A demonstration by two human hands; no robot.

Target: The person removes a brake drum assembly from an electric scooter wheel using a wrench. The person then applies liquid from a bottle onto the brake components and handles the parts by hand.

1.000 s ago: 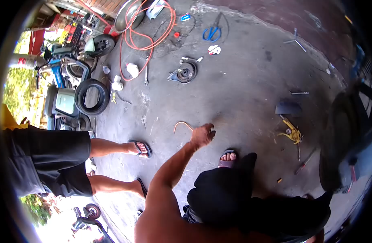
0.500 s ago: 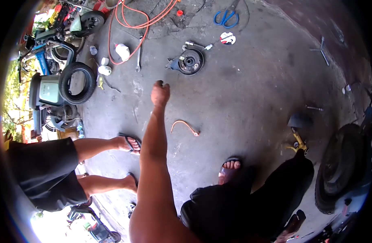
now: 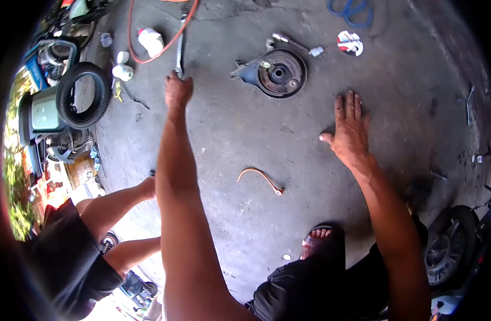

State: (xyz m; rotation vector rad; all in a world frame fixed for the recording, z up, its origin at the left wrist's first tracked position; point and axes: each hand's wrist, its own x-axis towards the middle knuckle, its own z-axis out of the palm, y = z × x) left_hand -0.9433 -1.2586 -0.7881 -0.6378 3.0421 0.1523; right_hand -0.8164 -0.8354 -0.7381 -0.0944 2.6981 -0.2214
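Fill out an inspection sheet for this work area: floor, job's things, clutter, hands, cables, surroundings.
Surface: grey floor, scuffed and darkly stained in places.
Job's things: wrench lying on the floor, its near end at the left hand.
Clutter: other loose items include a round metal part, a curved orange tube and a white bottle.
Hands: left hand's grip on the wrench unclear; right hand palm down, fingers spread, holding nothing.
Cables: orange hose curving past the white bottle; power cable, nothing seen clearly.
Surroundings: loose tyre and a person in black shorts at picture left.
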